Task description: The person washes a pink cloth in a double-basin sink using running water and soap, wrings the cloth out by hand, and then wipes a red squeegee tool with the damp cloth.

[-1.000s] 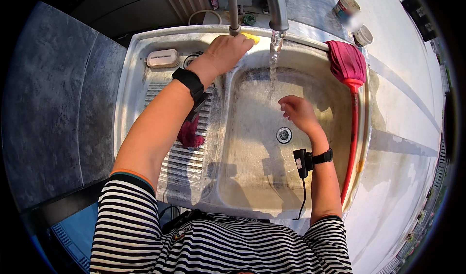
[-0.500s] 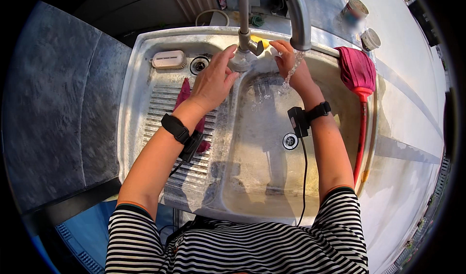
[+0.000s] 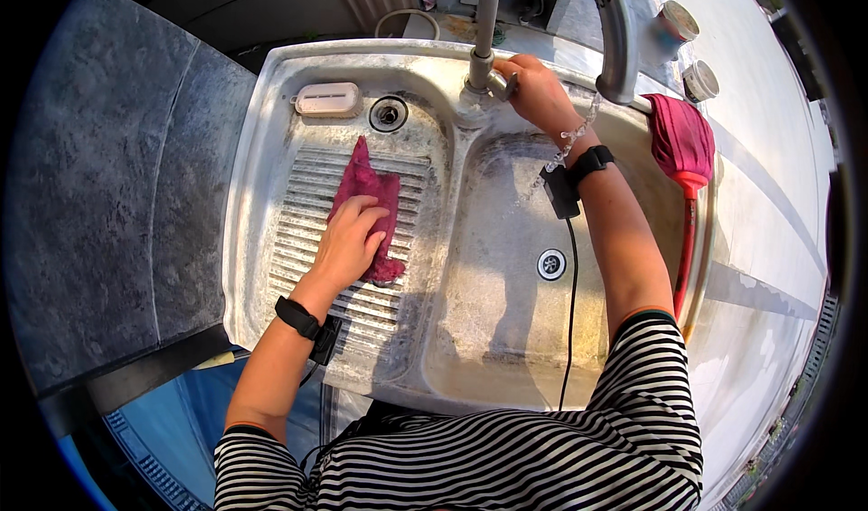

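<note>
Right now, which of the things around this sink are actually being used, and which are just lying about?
In use:
- left hand pressing on the magenta cloth on the ribbed drainboard
- right hand on the tap handle
- tap spout

Lying about:
- white soap dish
- red mop on the sink's right rim
- two small jars

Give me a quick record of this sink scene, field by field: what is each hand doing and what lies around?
left hand: left hand rests flat on a dark red cloth on the ribbed drainboard
right hand: right hand grips the tap handle
water: water falls past the right wrist
basin: basin with a drain
nearby: red mop at the sink's right edge; soap dish at the back
</note>
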### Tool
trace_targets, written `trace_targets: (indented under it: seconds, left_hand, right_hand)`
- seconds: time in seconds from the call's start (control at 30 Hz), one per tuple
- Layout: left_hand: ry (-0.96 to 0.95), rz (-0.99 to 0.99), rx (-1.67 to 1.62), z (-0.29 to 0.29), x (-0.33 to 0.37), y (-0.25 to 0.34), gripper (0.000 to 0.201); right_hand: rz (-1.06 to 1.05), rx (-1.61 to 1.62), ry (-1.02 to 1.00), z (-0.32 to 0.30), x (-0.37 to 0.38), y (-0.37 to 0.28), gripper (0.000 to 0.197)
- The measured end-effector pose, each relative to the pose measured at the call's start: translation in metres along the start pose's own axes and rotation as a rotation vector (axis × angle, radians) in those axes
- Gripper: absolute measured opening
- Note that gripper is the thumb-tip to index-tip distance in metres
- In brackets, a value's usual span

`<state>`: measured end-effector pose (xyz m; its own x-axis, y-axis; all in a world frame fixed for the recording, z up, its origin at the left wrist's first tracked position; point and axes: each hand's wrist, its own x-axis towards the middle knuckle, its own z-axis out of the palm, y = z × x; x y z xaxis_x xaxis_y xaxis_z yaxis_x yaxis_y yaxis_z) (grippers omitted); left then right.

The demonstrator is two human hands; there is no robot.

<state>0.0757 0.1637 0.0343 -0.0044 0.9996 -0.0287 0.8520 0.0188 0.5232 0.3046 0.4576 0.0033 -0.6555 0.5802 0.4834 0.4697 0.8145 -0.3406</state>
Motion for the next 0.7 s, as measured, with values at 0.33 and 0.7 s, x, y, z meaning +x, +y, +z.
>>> trace_targets:
  seconds: [0.33,0.7]
  left_hand:
    - [0.035,0.046,0.073,0.012,0.003,0.003,0.032]
    - [0.159,-0.170,0.211,0.022,-0.014,0.003,0.026]
  right_hand:
    - [0.363,-0.028,-0.038,-0.004,-0.013,0.016,0.021]
    - [1.098,1.555,-0.067,-0.039,-0.159,-0.098,0.018]
